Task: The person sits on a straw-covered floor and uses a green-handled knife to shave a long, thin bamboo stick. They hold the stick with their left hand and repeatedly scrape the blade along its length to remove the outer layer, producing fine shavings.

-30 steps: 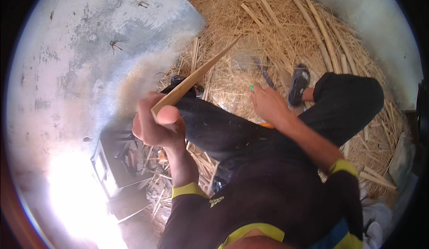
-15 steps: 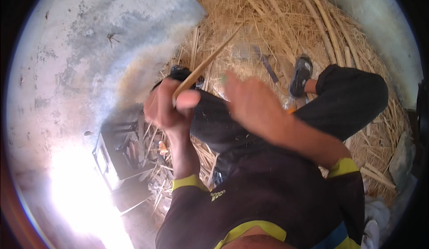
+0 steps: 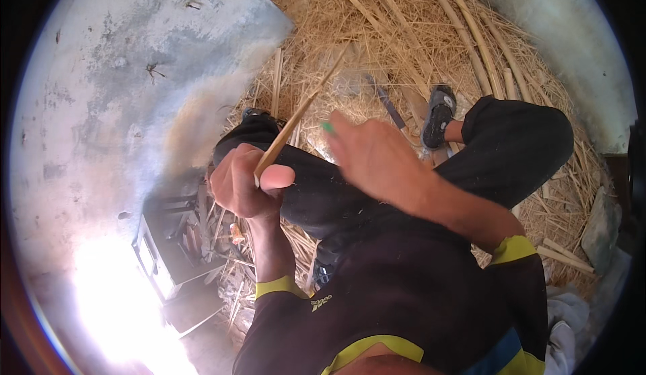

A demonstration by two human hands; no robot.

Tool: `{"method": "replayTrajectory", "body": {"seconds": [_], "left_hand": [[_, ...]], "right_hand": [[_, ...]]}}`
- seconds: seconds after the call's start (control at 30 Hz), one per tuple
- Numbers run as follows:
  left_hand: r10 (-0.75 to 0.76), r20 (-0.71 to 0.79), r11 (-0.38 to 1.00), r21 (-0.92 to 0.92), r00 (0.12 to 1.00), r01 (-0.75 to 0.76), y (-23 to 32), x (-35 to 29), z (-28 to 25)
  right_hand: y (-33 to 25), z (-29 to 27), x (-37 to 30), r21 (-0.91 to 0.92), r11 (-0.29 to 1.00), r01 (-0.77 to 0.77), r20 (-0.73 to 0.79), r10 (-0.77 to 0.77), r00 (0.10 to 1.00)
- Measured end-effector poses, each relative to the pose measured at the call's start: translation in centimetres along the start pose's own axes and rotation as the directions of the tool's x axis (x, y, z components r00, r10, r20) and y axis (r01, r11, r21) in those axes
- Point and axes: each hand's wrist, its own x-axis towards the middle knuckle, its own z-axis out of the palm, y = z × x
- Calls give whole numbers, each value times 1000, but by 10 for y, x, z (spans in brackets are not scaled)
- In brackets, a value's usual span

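Note:
My left hand (image 3: 245, 181) is closed round the lower end of a long, pale bamboo strip (image 3: 299, 114). Its thumb presses on the strip, which slants away up to the right and tapers to a thin tip. To the right, over my lap, my right hand (image 3: 380, 156) is curled with its back toward me. A small green bit (image 3: 328, 127) shows at its fingertips; what it belongs to is hidden. That hand is apart from the strip.
Straw-like shavings (image 3: 323, 12) cover the floor ahead, with long poles (image 3: 464, 28) at the right. A dark, narrow tool (image 3: 390, 109) lies between my feet. A mottled wall (image 3: 101, 92) rises at left, above an open box-like frame (image 3: 161, 254). A stone slab (image 3: 600, 230) leans at right.
My right hand has shifted slightly left and down and looks less blurred. The left hand keeps its hold on the bamboo strip. The whole view has shifted a little.

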Motion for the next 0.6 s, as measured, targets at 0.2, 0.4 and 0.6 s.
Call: {"method": "replayTrajectory", "body": {"seconds": [0.2, 0.4, 0.6], "left_hand": [[-16, -185, 1000, -11, 983, 15, 2, 1, -14], [-158, -275, 982, 57, 948, 180, 19, 15, -55], [-316, -305, 945, -15, 898, 328, 28, 15, -51]], "right_hand": [[-7, 20, -12, 139, 990, -21, -27, 25, 999], [-38, -2, -25, 346, 929, 129, 59, -159, 985], [-27, 1, -13, 17, 999, -44, 25, 43, 999]]}}
